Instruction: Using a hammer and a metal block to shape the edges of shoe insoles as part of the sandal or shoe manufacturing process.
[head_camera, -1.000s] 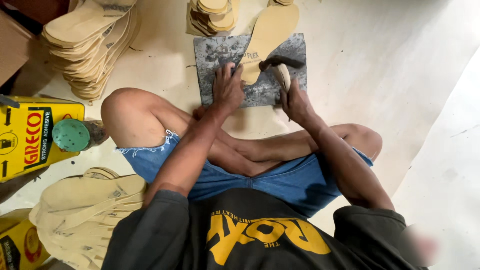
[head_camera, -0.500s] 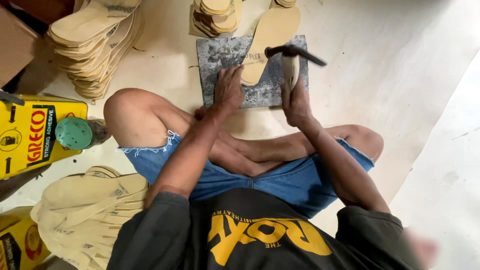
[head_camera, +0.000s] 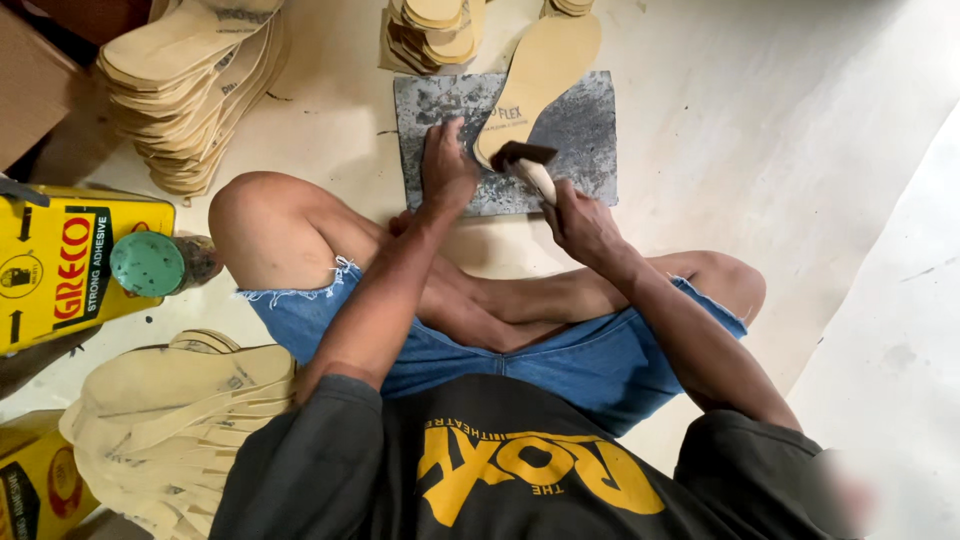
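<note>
Because the left hand (head_camera: 447, 165) presses flat with spread fingers on the grey mottled stone slab (head_camera: 585, 130) right at the heel end of the tan shoe-shaped insole (head_camera: 540, 70), its fingertips sit just beside the spot where the hammer's dark metal head (head_camera: 524, 153) meets the insole. That closeness looks like the main risk: a blow landing slightly toward nine o'clock could catch a finger. A glancing strike might also skid the insole across the slab, since only its heel end appears pinned, while the toe end runs off the slab's far edge toward twelve o'clock.

The right hand (head_camera: 583, 222) is closed around the pale wooden handle (head_camera: 541, 180) of the hammer, gripping it low; the handle points from the hand toward eleven o'clock. A grip that far back gives swing but, in my judgement, less control over where the head lands.

From the left hand, the insole lies at about one o'clock, touching or nearly touching the fingertips. From the right hand it lies at about eleven to twelve o'clock, near, with the hammer between.

Around the slab: a small stack of tan insoles (head_camera: 435, 30) at its eleven o'clock, a taller stack of tan insoles (head_camera: 185, 90) well apart at nine o'clock, and a yellow rectangular adhesive tin with a green round cap (head_camera: 148, 263) beside the person's left knee.
</note>
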